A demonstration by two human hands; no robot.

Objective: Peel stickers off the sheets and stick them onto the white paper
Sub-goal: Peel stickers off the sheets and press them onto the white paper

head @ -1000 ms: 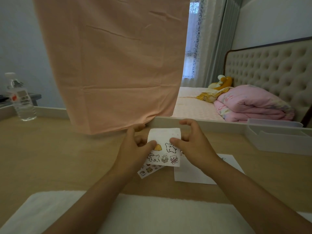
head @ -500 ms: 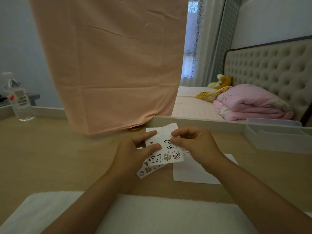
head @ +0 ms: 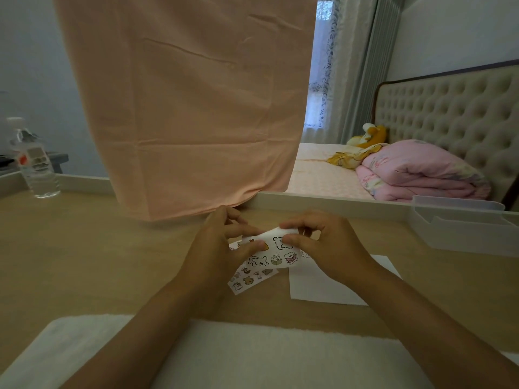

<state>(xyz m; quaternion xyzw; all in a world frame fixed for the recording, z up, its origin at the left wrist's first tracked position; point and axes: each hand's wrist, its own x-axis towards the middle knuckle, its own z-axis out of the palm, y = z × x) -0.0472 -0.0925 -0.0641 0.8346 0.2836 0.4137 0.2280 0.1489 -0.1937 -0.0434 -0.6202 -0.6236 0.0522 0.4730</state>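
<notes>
You are holding one sticker sheet (head: 273, 255) in both hands, raised just over the far left corner of the white paper (head: 317, 287), which lies flat on the table (head: 84, 248). Your left hand (head: 222, 248) pinches the sheet's left side, thumb on the printed face and the other fingers curled behind it. Your right hand (head: 317, 248) grips the upper right part, thumb pressed on a bear outline and forefinger hooked over the top edge, which is bent toward you. Whether any sticker has lifted from the backing is too small to tell. A second sticker sheet (head: 250, 279) lies flat just left of the paper, partly under the held sheet and under your left hand. Beyond the paper, a pink cloth (head: 182, 108) hangs down to the table's far edge. Far to the left of the paper stands a water bottle (head: 35, 161), and to the right, well apart from it, sits a clear tray (head: 460, 226). Nearer to you than the paper lies a white towel (head: 224, 355), with both your forearms crossing over it. Behind the paper, past the table's edge, a folded pink quilt (head: 415, 169) rests on a bed.
</notes>
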